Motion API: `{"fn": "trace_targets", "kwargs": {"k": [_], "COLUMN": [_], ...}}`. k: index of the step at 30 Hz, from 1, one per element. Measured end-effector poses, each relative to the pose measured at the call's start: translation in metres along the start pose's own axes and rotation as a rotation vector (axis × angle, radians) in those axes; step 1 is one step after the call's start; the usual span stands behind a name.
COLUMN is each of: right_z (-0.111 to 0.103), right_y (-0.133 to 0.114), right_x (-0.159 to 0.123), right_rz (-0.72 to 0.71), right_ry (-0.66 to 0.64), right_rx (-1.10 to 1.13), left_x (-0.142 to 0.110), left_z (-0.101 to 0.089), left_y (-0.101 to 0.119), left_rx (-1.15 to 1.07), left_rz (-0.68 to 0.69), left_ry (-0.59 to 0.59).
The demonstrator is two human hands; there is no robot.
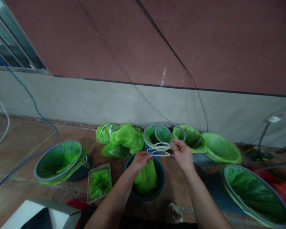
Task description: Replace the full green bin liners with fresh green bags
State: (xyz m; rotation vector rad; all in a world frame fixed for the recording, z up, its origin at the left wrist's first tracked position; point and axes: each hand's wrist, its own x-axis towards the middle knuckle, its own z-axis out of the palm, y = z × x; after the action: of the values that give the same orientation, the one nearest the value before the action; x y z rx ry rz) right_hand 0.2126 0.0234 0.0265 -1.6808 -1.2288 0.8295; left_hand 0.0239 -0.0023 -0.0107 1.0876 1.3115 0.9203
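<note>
Pinched between the fingers of my left hand (141,159) is a white drawstring (160,145), pulled out in loops. My right hand (181,154) grips the other end of these loops. Below both hands, a bright green bag (146,179) sits gathered inside a dark blue-green bin (162,181). How the string joins the bag is partly hidden by my left hand. Just beyond my hands stands a bin lined in green (152,135), and a loose grey ring (183,133) lies across the bins there.
Tied green bags (124,138) lie by the wall. Lined bins stand at left (79,152) and right (255,194). A small rectangular bin (110,178) is at my left, near a white box (30,210). A blue cable (35,106) crosses the tiled floor.
</note>
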Motion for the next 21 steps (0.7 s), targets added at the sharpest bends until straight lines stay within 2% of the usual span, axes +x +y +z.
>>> {"fn": "trace_targets", "kwargs": {"k": [2, 3, 4, 6, 8, 10, 14, 16, 19, 21], "right_z": [0.000, 0.002, 0.006, 0.016, 0.027, 0.036, 0.040, 0.038, 0.033, 0.032], "right_y": [0.003, 0.003, 0.002, 0.000, -0.001, -0.001, -0.003, -0.006, -0.009, -0.005], "right_x": [-0.001, -0.003, -0.008, -0.018, -0.027, -0.033, -0.036, -0.036, -0.036, -0.034], "right_rz": [-0.133, -0.202, -0.271, -0.403, -0.475, -0.466, -0.399, -0.381, -0.347, -0.326], "right_ry": [0.064, 0.025, -0.061, -0.312, -0.521, -0.598, -0.520, -0.549, -0.658, -0.655], "right_rx": [-0.283, -0.362, -0.398, -0.401, -0.419, -0.467, -0.511, -0.505, -0.503, -0.489], "left_x": [0.000, 0.001, 0.001, 0.003, 0.005, 0.007, 0.011, 0.011, 0.009, 0.005], "left_z": [0.000, 0.000, 0.001, 0.002, 0.003, 0.002, -0.003, -0.007, -0.012, -0.015], "left_y": [0.000, 0.000, -0.001, -0.003, -0.004, -0.007, -0.010, -0.010, -0.006, 0.000], "left_rx": [-0.011, -0.013, -0.015, -0.016, -0.014, -0.001, 0.061, 0.093, 0.211, 0.363], "left_rz": [-0.007, -0.014, -0.021, -0.030, -0.027, -0.017, 0.009, 0.032, 0.118, 0.206], "left_ry": [0.000, -0.002, -0.006, -0.011, -0.010, -0.001, 0.037, 0.049, 0.005, -0.045]}}
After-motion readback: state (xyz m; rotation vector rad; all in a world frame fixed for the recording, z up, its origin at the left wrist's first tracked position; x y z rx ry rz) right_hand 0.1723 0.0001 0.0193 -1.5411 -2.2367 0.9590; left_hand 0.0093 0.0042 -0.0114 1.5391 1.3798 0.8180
